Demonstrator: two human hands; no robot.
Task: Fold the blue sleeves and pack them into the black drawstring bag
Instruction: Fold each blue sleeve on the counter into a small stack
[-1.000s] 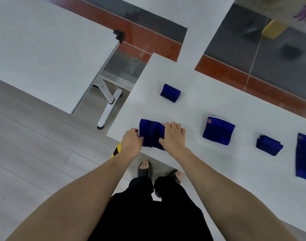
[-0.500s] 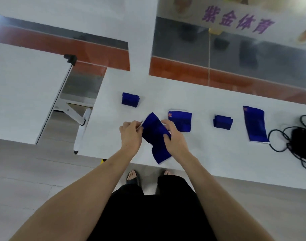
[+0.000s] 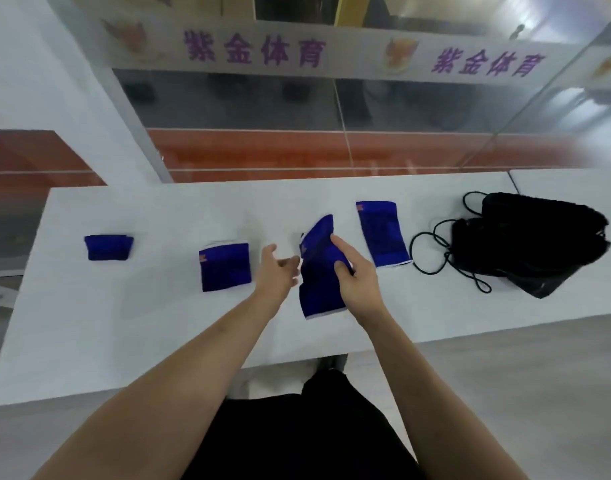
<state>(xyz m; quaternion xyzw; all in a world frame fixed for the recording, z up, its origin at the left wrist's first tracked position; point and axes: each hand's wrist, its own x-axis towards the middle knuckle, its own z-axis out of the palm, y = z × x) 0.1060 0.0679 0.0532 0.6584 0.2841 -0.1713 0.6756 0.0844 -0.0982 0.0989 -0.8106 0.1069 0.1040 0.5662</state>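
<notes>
One blue sleeve (image 3: 319, 271) is pinched in the right hand (image 3: 357, 277) fingers (image 3: 342, 245), above the white counter (image 3: 131, 323). Left hand (image 3: 278, 271) fingers are spread apart, just beside it. Three more sleeves lie on the counter. Far right sits the black bag (image 3: 536, 244).

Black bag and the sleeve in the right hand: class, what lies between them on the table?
One flat blue sleeve and the bag's loose cord, seen in the head view.
</notes>
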